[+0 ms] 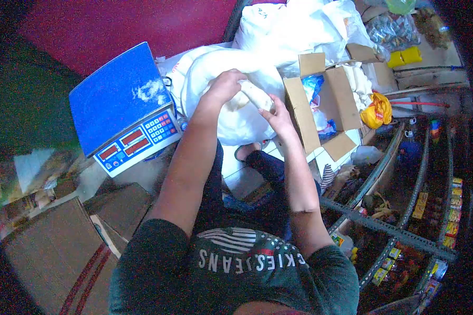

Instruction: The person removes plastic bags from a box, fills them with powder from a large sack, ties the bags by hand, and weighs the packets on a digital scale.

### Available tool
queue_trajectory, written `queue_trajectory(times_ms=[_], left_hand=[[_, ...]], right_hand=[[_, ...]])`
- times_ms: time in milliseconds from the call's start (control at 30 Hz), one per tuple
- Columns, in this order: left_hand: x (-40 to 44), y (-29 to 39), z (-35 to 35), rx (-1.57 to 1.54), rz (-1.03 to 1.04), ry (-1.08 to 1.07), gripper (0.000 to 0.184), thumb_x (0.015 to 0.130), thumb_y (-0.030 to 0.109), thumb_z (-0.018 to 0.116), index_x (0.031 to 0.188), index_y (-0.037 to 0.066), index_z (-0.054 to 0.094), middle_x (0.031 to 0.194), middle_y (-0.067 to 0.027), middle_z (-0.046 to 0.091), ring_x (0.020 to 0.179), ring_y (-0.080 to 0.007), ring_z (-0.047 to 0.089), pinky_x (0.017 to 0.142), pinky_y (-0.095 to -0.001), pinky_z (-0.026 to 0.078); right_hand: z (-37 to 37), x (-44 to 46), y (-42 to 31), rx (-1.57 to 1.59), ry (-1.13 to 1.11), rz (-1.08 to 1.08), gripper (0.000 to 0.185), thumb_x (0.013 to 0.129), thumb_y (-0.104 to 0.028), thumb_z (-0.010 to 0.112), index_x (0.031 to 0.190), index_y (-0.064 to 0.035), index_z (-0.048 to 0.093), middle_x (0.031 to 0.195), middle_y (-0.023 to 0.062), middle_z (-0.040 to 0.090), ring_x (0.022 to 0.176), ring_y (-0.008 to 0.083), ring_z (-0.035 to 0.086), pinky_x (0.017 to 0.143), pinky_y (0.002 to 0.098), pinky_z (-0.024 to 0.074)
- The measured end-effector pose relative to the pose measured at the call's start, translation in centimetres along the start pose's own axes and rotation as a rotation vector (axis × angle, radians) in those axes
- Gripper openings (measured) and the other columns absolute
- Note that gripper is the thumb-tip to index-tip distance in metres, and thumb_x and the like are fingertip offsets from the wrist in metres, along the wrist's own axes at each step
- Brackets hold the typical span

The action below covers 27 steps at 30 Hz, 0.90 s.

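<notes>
A small, elongated white plastic bag [256, 95], filled with something pale, is held above a large open white sack [247, 126]. My left hand [226, 87] is closed on its upper left end, fingers curled over and partly hidden. Around its lower right end, my right hand [279, 118] is wrapped with the thumb toward me. Another pale lump below my left hand is too blurred to tell apart from the bag or the sack's contents.
Left of the sack sits a digital scale with a blue platform [121, 100]. An open cardboard box [302, 113] holding plastic bags stands to the right. Beyond it are a yellow bag [377, 111] and metal shelving [389, 229]. Flattened cardboard [58, 257] lies at lower left.
</notes>
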State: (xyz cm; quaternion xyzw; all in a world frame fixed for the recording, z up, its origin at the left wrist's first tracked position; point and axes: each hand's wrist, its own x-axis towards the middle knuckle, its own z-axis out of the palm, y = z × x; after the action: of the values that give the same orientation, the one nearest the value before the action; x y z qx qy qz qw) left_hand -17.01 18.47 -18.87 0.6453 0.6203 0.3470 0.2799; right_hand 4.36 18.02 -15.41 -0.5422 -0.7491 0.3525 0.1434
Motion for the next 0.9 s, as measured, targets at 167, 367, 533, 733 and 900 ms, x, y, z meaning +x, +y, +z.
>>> queue_trajectory(times_ms=[167, 367, 533, 733, 900], left_hand=[[0.1, -0.5, 1.1, -0.027, 0.058, 0.047, 0.031, 0.07, -0.002, 0.05, 0.098, 0.003, 0.064, 0.105, -0.0151, 0.059, 0.102, -0.0301, 0.054, 0.091, -0.0366, 0.04], [-0.8, 1.7, 0.2, -0.017, 0.025, 0.024, 0.037, 0.069, -0.002, 0.048, 0.102, 0.005, 0.063, 0.105, -0.0149, 0.06, 0.102, -0.0287, 0.055, 0.093, -0.0375, 0.041], [-0.1, 0.4, 2.3, -0.017, 0.054, 0.125, 0.031, 0.07, -0.002, 0.048, 0.096, 0.005, 0.064, 0.101, -0.0144, 0.061, 0.098, -0.0296, 0.057, 0.087, -0.0386, 0.043], [0.4, 0.2, 3.5, 0.008, 0.061, 0.199, 0.027, 0.07, 0.0, 0.051, 0.092, 0.006, 0.065, 0.097, -0.0136, 0.062, 0.094, -0.0295, 0.058, 0.085, -0.0385, 0.044], [0.5, 0.1, 3.6, -0.036, 0.041, 0.189, 0.028, 0.07, 0.001, 0.054, 0.095, 0.006, 0.065, 0.098, -0.0141, 0.062, 0.095, -0.0295, 0.057, 0.086, -0.0381, 0.044]], right_hand=[[-0.5, 0.9, -0.4, -0.142, -0.04, 0.037, 0.062, 0.072, -0.028, 0.068, 0.125, -0.0059, 0.044, 0.116, 0.0222, 0.052, 0.108, 0.0347, 0.051, 0.089, 0.0403, 0.0421], [-1.4, 2.2, -1.9, -0.402, -0.02, -0.013, 0.054, 0.074, -0.028, 0.066, 0.12, -0.0059, 0.049, 0.103, 0.02, 0.06, 0.096, 0.032, 0.058, 0.083, 0.0398, 0.0455], [-3.0, 2.9, -5.1, -0.556, -0.1, 0.004, 0.047, 0.072, -0.03, 0.065, 0.111, -0.0056, 0.054, 0.104, 0.0193, 0.059, 0.098, 0.0331, 0.057, 0.083, 0.0433, 0.046], [-3.9, 3.3, -8.8, -0.882, -0.177, -0.016, 0.047, 0.072, -0.033, 0.065, 0.111, -0.008, 0.054, 0.102, 0.0191, 0.06, 0.096, 0.0311, 0.059, 0.082, 0.0396, 0.0464], [-4.2, 3.8, -10.5, -1.126, -0.125, -0.061, 0.045, 0.072, -0.032, 0.063, 0.112, -0.0129, 0.054, 0.104, 0.0145, 0.06, 0.098, 0.0304, 0.058, 0.081, 0.0428, 0.0467]])
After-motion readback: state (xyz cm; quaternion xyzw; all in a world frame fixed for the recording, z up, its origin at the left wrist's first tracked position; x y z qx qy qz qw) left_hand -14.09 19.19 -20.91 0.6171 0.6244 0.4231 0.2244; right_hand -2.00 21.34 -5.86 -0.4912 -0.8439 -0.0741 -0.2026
